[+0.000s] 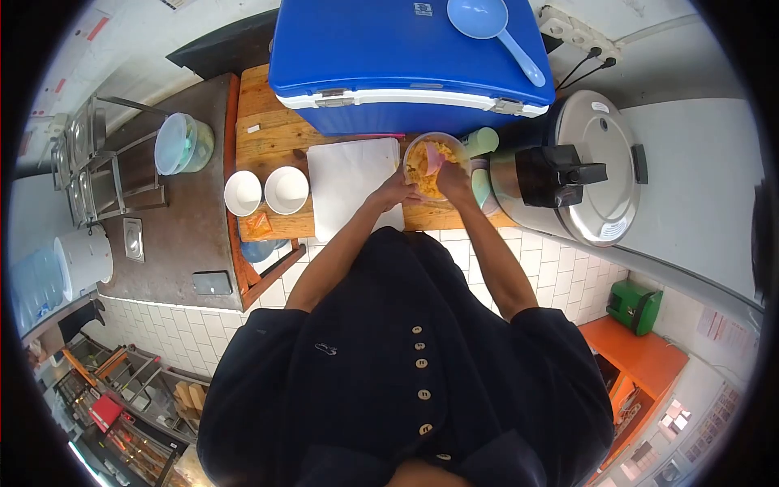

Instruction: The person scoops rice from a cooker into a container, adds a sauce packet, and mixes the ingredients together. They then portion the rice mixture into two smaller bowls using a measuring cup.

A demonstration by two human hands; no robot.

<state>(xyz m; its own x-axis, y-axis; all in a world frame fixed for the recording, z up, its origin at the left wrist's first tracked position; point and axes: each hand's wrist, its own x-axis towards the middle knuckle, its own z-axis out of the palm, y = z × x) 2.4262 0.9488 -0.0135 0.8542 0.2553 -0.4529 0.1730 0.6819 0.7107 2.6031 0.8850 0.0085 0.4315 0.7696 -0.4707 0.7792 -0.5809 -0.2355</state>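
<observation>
A clear round bowl (408, 148) of yellow-orange crumbly food (421, 169) stands near the right end of the wooden table. My left hand (395, 192) grips the near left side of this bowl, fingers against its wall. In my right hand (454, 180) is the handle of a pink spoon (434, 159), its head down in the food. A stack of white paper sheets (347, 178) lies just left of the bowl. Close to the right of it are a pale green cup (482, 142) and other light-coloured containers (480, 185), partly hidden by my right hand and arm.
Behind the bowl is a big blue cooler box (398, 61) with a blue ladle (480, 18) on top. A large steel pot (596, 203) stands right. Two white paper bowls (286, 190) (243, 193) and an orange packet (258, 224) sit left. A phone (212, 282) lies on the brown counter.
</observation>
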